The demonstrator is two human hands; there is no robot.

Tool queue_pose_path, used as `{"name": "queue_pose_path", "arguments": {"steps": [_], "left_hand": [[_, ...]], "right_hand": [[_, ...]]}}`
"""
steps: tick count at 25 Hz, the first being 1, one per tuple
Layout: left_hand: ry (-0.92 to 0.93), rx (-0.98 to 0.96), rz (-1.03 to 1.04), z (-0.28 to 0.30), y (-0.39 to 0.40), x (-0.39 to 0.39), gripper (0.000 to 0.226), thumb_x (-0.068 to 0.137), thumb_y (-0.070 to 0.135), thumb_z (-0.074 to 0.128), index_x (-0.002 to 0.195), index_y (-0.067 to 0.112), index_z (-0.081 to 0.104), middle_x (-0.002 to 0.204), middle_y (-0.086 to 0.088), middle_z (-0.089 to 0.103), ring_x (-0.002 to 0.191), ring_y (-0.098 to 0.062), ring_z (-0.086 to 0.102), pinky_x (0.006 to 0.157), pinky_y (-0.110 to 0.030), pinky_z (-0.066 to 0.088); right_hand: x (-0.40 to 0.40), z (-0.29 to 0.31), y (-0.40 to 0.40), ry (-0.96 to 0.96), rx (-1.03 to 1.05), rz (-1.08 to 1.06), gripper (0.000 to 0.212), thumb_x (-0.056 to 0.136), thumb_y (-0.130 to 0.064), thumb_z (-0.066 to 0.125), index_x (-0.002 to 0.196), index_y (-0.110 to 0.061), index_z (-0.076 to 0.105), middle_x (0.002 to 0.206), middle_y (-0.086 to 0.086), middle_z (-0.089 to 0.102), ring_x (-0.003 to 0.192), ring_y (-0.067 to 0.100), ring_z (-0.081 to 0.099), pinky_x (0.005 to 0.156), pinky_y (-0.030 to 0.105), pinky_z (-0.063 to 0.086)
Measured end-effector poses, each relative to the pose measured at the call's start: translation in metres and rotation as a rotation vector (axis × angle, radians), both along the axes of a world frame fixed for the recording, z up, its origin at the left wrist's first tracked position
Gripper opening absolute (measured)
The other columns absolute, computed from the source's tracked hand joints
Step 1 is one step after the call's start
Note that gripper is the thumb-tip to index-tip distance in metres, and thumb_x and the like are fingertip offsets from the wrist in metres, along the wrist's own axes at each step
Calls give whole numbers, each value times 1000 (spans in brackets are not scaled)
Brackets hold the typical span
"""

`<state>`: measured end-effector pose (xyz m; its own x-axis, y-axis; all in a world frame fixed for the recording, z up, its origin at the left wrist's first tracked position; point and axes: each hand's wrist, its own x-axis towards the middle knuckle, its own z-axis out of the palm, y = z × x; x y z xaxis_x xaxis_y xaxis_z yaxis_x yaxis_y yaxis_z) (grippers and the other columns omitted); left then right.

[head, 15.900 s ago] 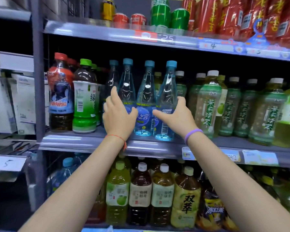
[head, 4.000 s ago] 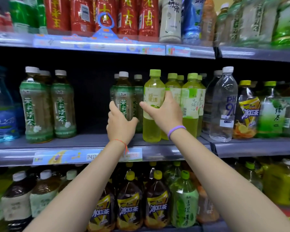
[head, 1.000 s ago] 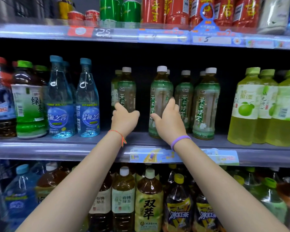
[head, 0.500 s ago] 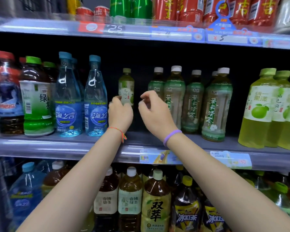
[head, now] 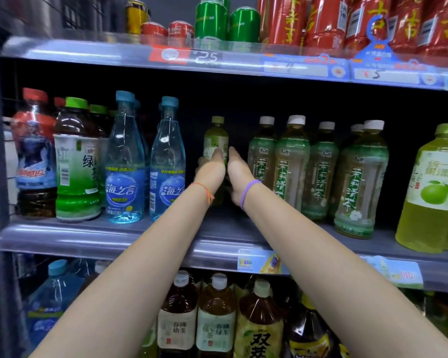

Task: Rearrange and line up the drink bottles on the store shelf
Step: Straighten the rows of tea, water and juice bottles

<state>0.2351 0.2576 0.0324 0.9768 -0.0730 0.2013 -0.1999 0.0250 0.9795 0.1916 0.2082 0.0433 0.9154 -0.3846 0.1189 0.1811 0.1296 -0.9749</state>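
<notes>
While both arms reach deep into the grey metal middle shelf (head: 93, 236), the left hand (head: 210, 171) and right hand (head: 239, 174) close in on either side of a small pale-green plastic tea bottle with a light green cap (head: 216, 140), which stands upright far back toward the shelf's rear edge. Their fingers lie together against its lower body; whether they curl round it cannot be told. Just left, at the front edge, stand two clear blue-capped water bottles (head: 167, 161). To the right stands a row of white-capped green-labelled jasmine tea bottles (head: 292, 161).
</notes>
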Motion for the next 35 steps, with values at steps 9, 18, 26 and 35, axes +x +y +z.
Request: {"name": "queue_pose_path", "arguments": {"steps": [9,18,26,35], "left_hand": [[-246,95,-45,-24,35,-64,46,84,45,43,125,29,56,123,-3,57,114,-24,56,100,-48,47],[-659,86,-109,-42,36,-108,69,67,21,83,123,41,48,113,14,64,101,-4,62,87,-30,54],[-882,-100,-168,-21,-42,-174,67,71,17,82,130,29,51,119,7,65,100,-5,62,83,-21,49],[-726,84,-281,-29,-174,-208,60,72,30,80,127,27,56,112,11,66,101,-10,61,90,-37,53]], "right_hand": [[-59,-9,-10,-32,-471,-115,42,80,-43,60,114,-20,52,114,1,62,97,16,61,73,32,51],[-99,-11,-22,-245,-468,-133,59,54,-34,87,107,-23,62,99,-4,74,92,13,72,84,42,59],[-182,12,-87,-540,-572,-395,44,62,-38,86,97,-22,66,89,-6,75,85,8,72,82,41,59],[-236,6,-214,-284,-851,-662,51,70,-54,79,104,-21,59,93,-11,69,83,6,65,71,26,51]]}}
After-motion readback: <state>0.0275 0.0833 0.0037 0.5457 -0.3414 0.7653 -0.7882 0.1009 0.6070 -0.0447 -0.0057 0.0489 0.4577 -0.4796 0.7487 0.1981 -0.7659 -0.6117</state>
